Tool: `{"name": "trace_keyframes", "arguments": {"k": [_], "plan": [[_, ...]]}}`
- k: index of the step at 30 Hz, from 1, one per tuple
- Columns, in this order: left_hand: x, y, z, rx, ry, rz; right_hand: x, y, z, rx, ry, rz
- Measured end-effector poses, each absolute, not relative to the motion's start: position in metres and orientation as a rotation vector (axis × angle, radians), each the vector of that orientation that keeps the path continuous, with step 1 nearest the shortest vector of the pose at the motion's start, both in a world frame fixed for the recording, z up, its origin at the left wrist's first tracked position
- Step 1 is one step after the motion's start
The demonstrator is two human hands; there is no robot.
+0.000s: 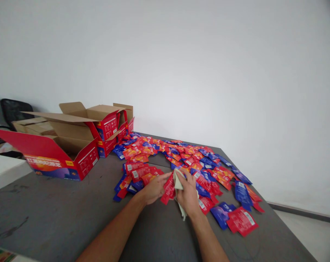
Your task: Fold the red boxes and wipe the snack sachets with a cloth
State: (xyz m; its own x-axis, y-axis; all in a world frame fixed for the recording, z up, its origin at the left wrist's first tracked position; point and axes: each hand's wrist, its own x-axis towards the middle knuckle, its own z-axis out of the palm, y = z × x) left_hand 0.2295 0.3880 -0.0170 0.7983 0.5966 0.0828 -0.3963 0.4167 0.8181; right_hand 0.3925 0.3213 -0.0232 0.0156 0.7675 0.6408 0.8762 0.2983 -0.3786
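Between my hands, just above the table, is a red pouch (168, 189) with pale print. My left hand (155, 188) grips it by its left side. In my right hand (189, 191) is a bunched pale green cloth (178, 182), pressed against the pouch's right edge, with a corner hanging down. My right fingers partly hide the cloth and the pouch top. Left of my hands lies a small pile of red and blue pouches (137, 173). A larger spread of such pouches (192, 153) reaches behind and to the right.
An open red box (87, 160) with raised flaps stands on the grey table (58, 214) at left, with more open boxes (107, 125) stacked behind it. Black chairs (16, 109) and a white surface (6, 169) are at far left. A white wall rises behind the table.
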Motion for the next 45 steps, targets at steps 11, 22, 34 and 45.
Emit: {"name": "trace_keyframes", "arguments": {"k": [11, 22, 34, 45], "plan": [[0.227, 0.406, -0.023, 0.775, 0.376, 0.915, 0.360, 0.311, -0.012, -1.412, -2.133, 0.093], [0.234, 0.411, -0.034, 0.840, 0.667, 1.133, 0.382, 0.319, -0.015, -1.355, -1.655, 0.047], [0.240, 0.403, -0.024, 0.530, 0.508, 0.875, 0.355, 0.311, -0.014, -1.260, -1.961, 0.157], [0.251, 0.388, -0.025, 0.613, 0.371, 0.741, 0.382, 0.317, -0.016, -1.401, -1.762, -0.098]]}}
